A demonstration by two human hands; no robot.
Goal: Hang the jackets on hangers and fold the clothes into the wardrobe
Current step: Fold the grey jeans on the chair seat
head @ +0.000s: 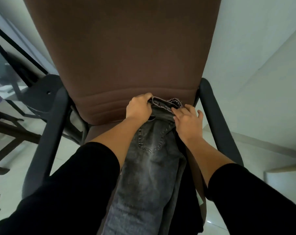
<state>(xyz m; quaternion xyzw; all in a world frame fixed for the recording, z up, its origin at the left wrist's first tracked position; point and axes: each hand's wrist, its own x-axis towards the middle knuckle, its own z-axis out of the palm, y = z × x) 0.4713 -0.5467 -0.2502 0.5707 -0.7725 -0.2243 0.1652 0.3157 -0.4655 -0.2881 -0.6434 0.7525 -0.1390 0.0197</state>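
Observation:
A pair of faded grey jeans (149, 167) lies lengthwise on the seat of a brown office chair (123, 48), waistband toward the backrest, a back pocket facing up. My left hand (139, 107) grips the waistband's left end, fingers curled over its edge. My right hand (188, 121) pinches the waistband's right end with thumb spread. A dark garment (186, 192) lies under the jeans on the right side of the seat; most of it is hidden.
The chair's black armrests (216, 119) flank the seat on both sides. At the left stand a dark-framed glass panel (11, 46) and wooden furniture legs (11, 133). A pale wall and light tiled floor (245, 223) lie to the right.

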